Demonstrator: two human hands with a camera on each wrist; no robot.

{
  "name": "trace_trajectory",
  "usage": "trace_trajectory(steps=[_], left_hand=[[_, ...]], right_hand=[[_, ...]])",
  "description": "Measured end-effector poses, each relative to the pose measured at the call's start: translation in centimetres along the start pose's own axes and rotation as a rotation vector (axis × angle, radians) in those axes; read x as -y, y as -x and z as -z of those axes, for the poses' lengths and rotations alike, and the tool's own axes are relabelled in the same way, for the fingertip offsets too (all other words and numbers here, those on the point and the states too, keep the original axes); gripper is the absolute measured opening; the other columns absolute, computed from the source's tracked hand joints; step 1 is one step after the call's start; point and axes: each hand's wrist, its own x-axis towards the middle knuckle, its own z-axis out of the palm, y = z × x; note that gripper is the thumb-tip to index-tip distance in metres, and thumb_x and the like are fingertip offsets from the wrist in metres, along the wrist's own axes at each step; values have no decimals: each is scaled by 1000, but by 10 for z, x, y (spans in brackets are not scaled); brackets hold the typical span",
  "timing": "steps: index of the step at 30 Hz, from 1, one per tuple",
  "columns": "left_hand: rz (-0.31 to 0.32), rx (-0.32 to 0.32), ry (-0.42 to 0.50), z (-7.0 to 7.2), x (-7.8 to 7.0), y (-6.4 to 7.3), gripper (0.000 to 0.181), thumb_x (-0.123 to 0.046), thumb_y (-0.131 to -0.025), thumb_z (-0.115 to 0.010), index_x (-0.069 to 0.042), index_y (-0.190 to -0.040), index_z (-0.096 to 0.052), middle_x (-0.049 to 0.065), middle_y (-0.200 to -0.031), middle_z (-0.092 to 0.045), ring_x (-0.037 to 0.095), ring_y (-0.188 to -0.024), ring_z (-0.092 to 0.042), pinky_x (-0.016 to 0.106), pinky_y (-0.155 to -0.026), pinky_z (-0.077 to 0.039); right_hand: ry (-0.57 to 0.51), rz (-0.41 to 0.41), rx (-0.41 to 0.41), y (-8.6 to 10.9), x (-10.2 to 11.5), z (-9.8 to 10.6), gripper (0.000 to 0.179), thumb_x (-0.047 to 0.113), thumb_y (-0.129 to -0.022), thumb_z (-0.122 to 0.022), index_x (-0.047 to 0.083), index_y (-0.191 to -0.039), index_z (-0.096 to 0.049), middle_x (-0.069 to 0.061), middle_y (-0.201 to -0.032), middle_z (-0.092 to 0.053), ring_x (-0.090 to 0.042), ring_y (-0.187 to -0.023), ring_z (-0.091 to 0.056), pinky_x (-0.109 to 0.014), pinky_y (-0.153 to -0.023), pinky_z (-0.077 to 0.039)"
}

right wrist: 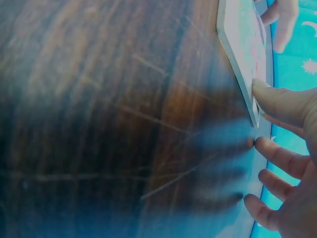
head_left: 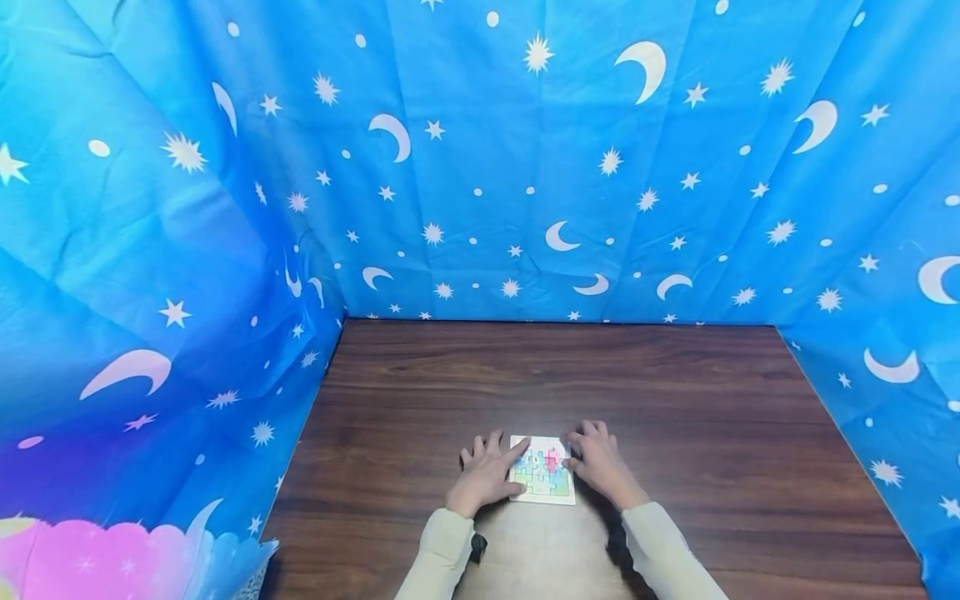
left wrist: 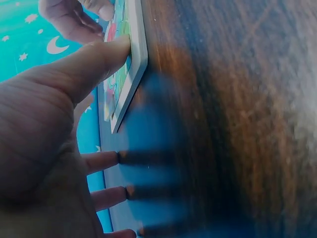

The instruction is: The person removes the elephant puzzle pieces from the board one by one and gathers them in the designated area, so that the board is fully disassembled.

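Observation:
A small square jigsaw puzzle in a pale frame lies flat on the table, its pieces printed in green, blue and pink. At its left side is my left hand, fingers spread. The left wrist view shows that thumb pressing on the puzzle's face near the frame, while other fingertips touch the tabletop. My right hand lies along the opposite side. In the right wrist view its thumb rests on the puzzle near a corner, with the other fingers on the wood beside it.
The dark wooden table extends around the puzzle. A blue cloth with moons and stars hangs behind it and along both sides. Pink and blue scalloped fabric is at the lower left.

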Motion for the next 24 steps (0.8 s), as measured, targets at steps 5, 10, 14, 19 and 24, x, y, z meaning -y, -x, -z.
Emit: trace_trajectory(steps=[5,10,14,19,24], left_hand=[[-3,38,-35,-3,1,-2,72,-49,-88,-73,-37,-154,-44,20,-153,-37,43,-125,-39,61,-92,-36],[-2,44,-82,-2,1,-4,72,-52,-87,-73,-39,-152,-46,18,-151,-39,42,-123,-41,60,-88,-38],[-7,58,-123,2,-1,-7,72,-55,-87,-72,-40,-152,-46,17,-151,-40,41,-122,-43,58,-86,-40],[11,93,-131,5,-2,-8,73,-56,-87,-71,-41,-153,-43,17,-152,-39,42,-125,-42,60,-88,-40],[15,112,-140,6,-3,-7,73,-56,-88,-70,-41,-154,-42,16,-154,-38,42,-127,-42,60,-89,-40]], right_hand=[[10,11,-11,-2,-3,-2,30,11,-76,-86,6,-103,-75,-18,-111,-63,-45,-111,-50,-60,-83,-44],[-31,10,-24,-3,-2,0,32,7,-74,-86,6,-101,-70,-20,-110,-62,-47,-109,-51,-61,-82,-43],[-42,7,-40,-3,-3,0,33,5,-74,-86,7,-101,-68,-16,-105,-62,-44,-106,-51,-59,-81,-43],[-32,24,-65,-1,-5,-2,32,9,-76,-86,8,-102,-68,-13,-101,-62,-42,-102,-53,-57,-78,-44],[6,65,-104,4,-10,-6,30,14,-78,-86,4,-101,-70,-14,-100,-62,-40,-100,-54,-57,-78,-45]])
